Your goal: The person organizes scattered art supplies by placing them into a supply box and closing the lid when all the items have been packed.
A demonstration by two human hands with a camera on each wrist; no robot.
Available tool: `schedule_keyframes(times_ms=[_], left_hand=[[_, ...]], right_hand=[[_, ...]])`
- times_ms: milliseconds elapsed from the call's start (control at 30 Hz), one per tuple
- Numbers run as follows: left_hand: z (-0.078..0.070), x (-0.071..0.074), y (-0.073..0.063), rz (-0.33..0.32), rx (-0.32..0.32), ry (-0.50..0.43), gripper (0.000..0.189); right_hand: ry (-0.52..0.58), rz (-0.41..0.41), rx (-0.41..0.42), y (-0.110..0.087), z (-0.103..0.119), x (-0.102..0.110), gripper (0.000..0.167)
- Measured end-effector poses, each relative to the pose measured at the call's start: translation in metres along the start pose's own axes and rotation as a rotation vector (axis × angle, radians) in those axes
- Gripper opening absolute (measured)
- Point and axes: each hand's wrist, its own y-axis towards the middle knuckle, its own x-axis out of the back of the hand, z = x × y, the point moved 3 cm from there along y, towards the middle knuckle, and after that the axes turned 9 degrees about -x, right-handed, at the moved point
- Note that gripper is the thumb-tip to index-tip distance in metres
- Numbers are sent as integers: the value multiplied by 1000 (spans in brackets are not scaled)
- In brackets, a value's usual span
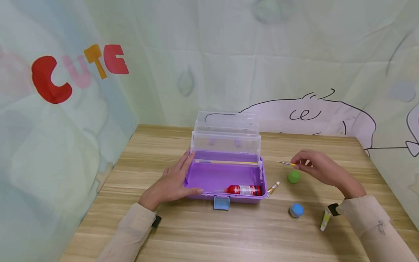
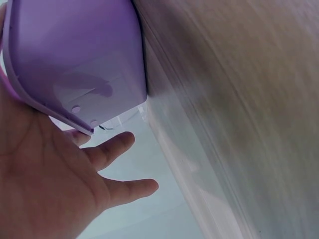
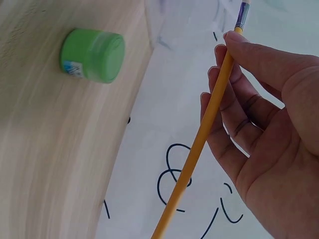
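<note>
A purple plastic case (image 1: 212, 176) stands on the table with its clear lid (image 1: 226, 136) raised. My left hand (image 1: 171, 185) rests against its left side, fingers straight and spread, thumb along the front rim. Inside lie a red bottle (image 1: 245, 190) with a pointed nozzle, at the front right, and a thin brush (image 1: 234, 162) along the back. To the right of the case, my right hand (image 1: 322, 169) pinches a paintbrush (image 3: 192, 154) by its yellow handle, close to the metal collar. The bristle end points left, toward the case. Below that hand is a green paint jar (image 3: 92, 55).
A small gold-labelled tube (image 1: 273, 189) lies beside the case's right side. Nearer the front are a blue-lidded jar (image 1: 296, 210) and a yellow-green tube (image 1: 325, 221). The wooden table (image 1: 183, 233) meets a printed cloth backdrop (image 1: 163, 72) at the back and left.
</note>
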Motion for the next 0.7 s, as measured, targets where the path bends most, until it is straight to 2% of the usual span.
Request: schedule_keyframes(times_ms=[533, 700], left_hand=[[0, -2, 1, -2, 2, -5, 122], [1, -2, 1, -2, 6, -1, 122]], right_hand=[[-27, 58, -34, 36, 26, 7, 10], [-22, 50, 1, 43, 33, 7, 10]])
